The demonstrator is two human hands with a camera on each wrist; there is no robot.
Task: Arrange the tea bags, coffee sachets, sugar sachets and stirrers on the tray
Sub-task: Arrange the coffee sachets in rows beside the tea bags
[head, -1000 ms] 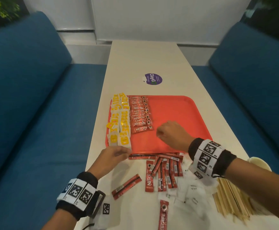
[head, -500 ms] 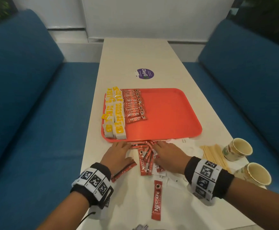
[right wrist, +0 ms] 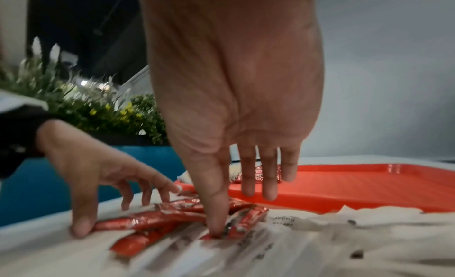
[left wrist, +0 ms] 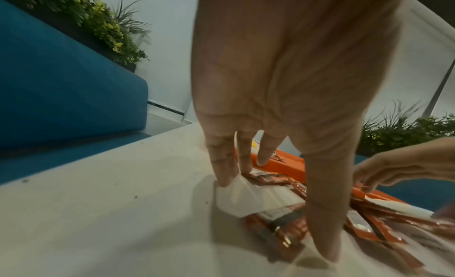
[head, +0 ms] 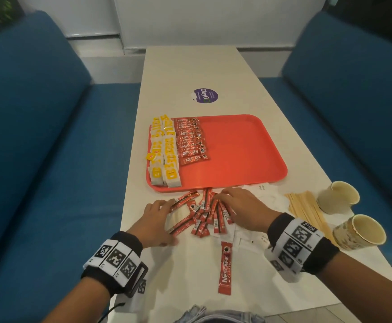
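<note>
A red tray (head: 244,159) on the white table carries yellow-tagged tea bags (head: 164,155) along its left side and a row of red coffee sachets (head: 191,142) beside them. A loose pile of coffee sachets (head: 204,215) lies just in front of the tray. My left hand (head: 157,220) rests on the pile's left side with straight spread fingers; its thumb (left wrist: 322,222) presses the table. My right hand (head: 239,206) lies on the right side, fingers straight, thumb (right wrist: 216,213) pressing a sachet. White sugar sachets (head: 248,238) lie under and right of the pile. Wooden stirrers (head: 307,208) lie further right.
One single coffee sachet (head: 225,266) lies alone near the table's front edge. Two paper cups (head: 337,197) (head: 358,231) stand at the right edge, the far one tipped. A purple sticker (head: 205,95) is beyond the tray. Blue sofas flank the table.
My right hand came back off the tray to the loose pile. Both hands now bracket the coffee sachets, which have been pushed closer together in front of the tray.
</note>
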